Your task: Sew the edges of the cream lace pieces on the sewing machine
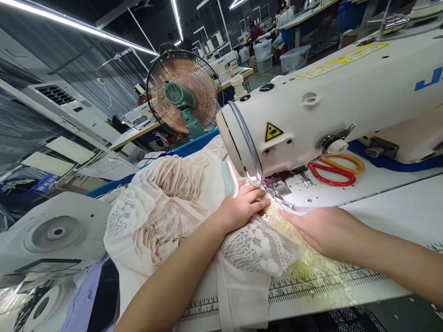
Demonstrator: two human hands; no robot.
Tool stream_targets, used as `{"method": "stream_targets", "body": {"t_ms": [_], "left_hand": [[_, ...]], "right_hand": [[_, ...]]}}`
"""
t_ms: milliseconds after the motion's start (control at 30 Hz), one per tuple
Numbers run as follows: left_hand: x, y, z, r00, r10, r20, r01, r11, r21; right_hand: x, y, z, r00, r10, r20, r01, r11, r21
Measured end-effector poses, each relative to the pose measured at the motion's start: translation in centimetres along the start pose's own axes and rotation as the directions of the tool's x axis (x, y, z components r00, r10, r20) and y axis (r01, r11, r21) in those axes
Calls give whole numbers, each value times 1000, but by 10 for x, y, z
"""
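My left hand (242,205) lies with fingers stretched and slightly spread on pale lace fabric (258,244), just in front of the needle area of a white sewing machine (290,115). To its right, my right hand (321,228) is closed at the edge of this lace, thumb pointing at the presser foot (273,189); its other fingers are mostly hidden. A narrow pale strip (301,209) runs from the foot over towards the right hand. Glossy yellowish film (311,272) lies beneath the lace. A light-blue and white rounded piece (229,179) stands beside my left fingers.
Beige lace garments (166,193) are heaped to the left. Red-and-orange-handled scissors (334,177) lie under the machine arm. A printed ruler (311,288) runs along the table's front edge. Behind stand a fan (185,92), plastic bins (265,55) and people at other machines.
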State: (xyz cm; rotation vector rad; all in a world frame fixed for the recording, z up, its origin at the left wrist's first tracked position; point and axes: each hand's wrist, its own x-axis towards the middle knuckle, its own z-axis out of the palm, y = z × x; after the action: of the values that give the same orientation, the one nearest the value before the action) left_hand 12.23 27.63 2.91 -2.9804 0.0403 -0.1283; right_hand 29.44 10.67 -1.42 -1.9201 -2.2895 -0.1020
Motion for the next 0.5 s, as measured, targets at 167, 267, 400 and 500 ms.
{"method": "stream_targets", "body": {"t_ms": [167, 267, 400, 500], "left_hand": [[2, -10, 2, 1000, -19, 16, 19, 999, 36], [2, -14, 3, 999, -45, 26, 43, 997, 61], [2, -16, 6, 998, -62, 21, 60, 992, 108], [1, -18, 9, 997, -77, 3, 76, 986, 150]], "right_hand": [[-3, 1, 4, 998, -15, -69, 17, 1000, 26], [-4, 2, 6, 995, -19, -94, 24, 998, 51], [-3, 2, 7, 991, -14, -136, 21, 999, 46], [-3, 2, 6, 993, -5, -119, 10, 999, 43]]}}
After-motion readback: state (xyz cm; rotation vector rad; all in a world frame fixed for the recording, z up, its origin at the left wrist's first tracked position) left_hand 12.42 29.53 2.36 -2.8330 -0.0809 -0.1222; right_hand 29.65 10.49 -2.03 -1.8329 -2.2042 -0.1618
